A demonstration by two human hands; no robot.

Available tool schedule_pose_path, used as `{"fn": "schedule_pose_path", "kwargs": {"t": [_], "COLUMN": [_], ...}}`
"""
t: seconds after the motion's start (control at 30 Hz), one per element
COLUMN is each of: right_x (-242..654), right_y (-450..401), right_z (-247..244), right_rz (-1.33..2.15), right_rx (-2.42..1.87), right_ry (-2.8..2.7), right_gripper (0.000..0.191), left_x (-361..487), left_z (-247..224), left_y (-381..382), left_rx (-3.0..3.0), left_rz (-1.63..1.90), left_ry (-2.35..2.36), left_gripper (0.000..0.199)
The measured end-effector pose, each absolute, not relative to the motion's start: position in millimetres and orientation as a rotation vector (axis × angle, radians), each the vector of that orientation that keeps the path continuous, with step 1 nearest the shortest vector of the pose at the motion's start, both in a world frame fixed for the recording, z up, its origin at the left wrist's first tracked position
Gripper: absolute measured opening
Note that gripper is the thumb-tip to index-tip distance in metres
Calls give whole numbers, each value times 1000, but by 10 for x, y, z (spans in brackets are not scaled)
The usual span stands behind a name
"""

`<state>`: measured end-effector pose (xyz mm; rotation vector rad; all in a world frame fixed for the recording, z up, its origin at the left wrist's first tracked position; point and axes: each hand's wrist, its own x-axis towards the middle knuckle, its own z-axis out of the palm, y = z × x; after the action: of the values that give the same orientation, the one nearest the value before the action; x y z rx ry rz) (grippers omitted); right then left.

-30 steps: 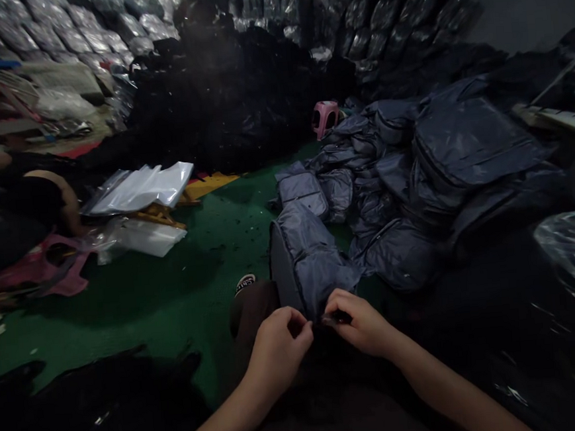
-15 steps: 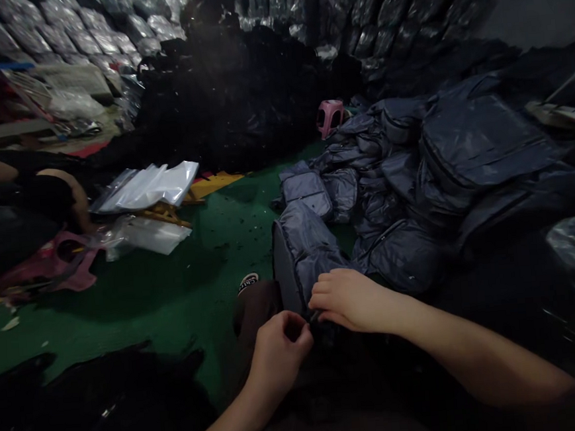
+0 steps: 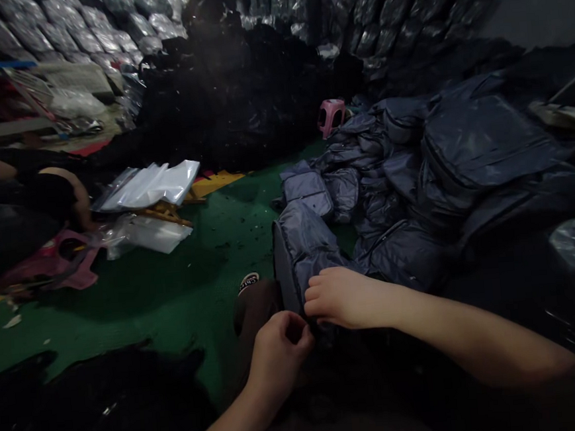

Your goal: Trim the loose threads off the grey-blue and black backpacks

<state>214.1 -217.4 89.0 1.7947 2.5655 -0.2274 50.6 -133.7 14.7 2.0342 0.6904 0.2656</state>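
A dark grey-blue bag [image 3: 309, 243] stands on the lap side of the green floor, in the lower middle of the head view. At its near end my left hand [image 3: 282, 345] is closed in a pinch, thumb against forefinger; what lies between the fingertips is too small to name. My right hand [image 3: 336, 298] is closed just beside it, fingers curled at the bag's lower edge, and its fingertips hide whatever they hold. The two hands nearly touch.
More grey-blue bags [image 3: 481, 140] are heaped at the right, with a pink stool [image 3: 331, 118] behind. Clear plastic sleeves [image 3: 148, 186] lie at the left near a person's knee [image 3: 69, 186]. A black pile [image 3: 238, 100] rises behind; dark material [image 3: 98, 410] covers the lower left.
My right hand has shifted slightly left and up, and its fingers are curled more tightly. My left hand has barely moved.
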Motion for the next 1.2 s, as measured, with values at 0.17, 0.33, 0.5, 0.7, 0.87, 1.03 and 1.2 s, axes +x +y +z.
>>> {"fn": "schedule_pose_path", "kwargs": {"t": [0.17,0.33,0.5,0.7,0.87,1.03,1.2], "right_x": [2098,2078,2066,2047,2128,2348,2683], "right_y": [-2138,-2123,-2086,-2055,-2090,-2325,-2659], "right_z": [867,856,858,856,982,1046,563], "right_rz": [-234,-234,-243,-292,-235,-220,-304], "right_rx": [1779,1755,1717,1684,1941,2824,3775], "right_ry": [2589,2587,2590,2603,2537,2351,1563], "right_gripper": [6,7,8,9,12,24,35], "left_x": [484,486,479,463,443,385,370], "left_z": [157,171,193,191,235,-80,-414], "left_y": [-1315,-1287,-1241,-1228,-1056,-430,-207], "left_rx": [2200,2267,2241,2102,1969,1912,2063], "left_rz": [276,262,224,215,277,521,562], "left_ry": [663,636,636,635,705,1117,1094], "left_gripper": [7,7,7,6,11,17,48]}}
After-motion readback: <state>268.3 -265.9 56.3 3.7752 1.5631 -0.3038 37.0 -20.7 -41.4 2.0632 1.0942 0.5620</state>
